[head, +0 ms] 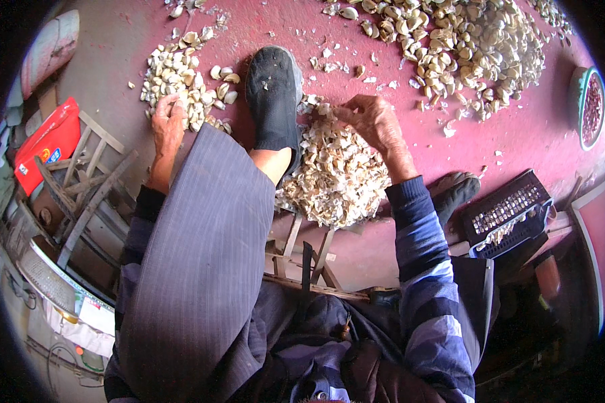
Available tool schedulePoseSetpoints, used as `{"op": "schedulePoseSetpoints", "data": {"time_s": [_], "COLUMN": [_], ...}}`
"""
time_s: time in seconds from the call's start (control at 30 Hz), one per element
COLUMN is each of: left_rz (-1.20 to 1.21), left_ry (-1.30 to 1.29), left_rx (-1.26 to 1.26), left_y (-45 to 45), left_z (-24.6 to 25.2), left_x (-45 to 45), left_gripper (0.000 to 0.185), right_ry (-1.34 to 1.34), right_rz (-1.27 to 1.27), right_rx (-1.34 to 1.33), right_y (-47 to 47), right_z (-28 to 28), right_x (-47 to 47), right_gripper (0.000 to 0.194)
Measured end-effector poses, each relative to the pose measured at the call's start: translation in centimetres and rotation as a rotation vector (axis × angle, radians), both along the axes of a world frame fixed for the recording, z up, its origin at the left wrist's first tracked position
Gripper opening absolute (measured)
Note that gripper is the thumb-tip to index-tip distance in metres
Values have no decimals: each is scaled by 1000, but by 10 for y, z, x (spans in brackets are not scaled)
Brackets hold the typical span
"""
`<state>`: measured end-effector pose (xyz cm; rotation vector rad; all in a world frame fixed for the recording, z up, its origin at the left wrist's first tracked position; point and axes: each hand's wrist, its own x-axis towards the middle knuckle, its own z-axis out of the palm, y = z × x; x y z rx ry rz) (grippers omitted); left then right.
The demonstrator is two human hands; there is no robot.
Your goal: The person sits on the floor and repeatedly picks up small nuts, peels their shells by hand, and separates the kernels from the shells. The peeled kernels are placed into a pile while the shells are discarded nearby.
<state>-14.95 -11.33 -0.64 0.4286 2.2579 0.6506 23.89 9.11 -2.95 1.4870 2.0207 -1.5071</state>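
My left hand is at the near edge of a heap of pale garlic cloves on the red floor, its fingers curled. Whether a clove is in those fingers is hidden. Over the far side of a mound of loose garlic skins, my right hand has thumb and fingertips close together. Any small thing pinched there is too unclear to make out. Beyond it, at the upper right, spreads a large heap of garlic cloves with their skins on.
My dark shoe stands between the clove heap and the skins. To the right are a bowl of small reddish pieces and a black plastic crate. A wooden frame and a red bag lie at left.
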Motion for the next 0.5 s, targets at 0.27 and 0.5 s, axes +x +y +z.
{"op": "schedulePoseSetpoints", "data": {"time_s": [0.27,0.5], "left_rz": [18,-37], "left_ry": [32,-136], "left_rx": [132,185], "left_y": [0,27], "left_z": [2,4], "left_x": [11,46], "left_gripper": [29,31], "right_ry": [-68,-115], "right_rz": [-319,-90], "right_rx": [336,437], "right_y": [24,11], "right_z": [-9,-26], "right_x": [-14,-26], "right_gripper": [26,28]}}
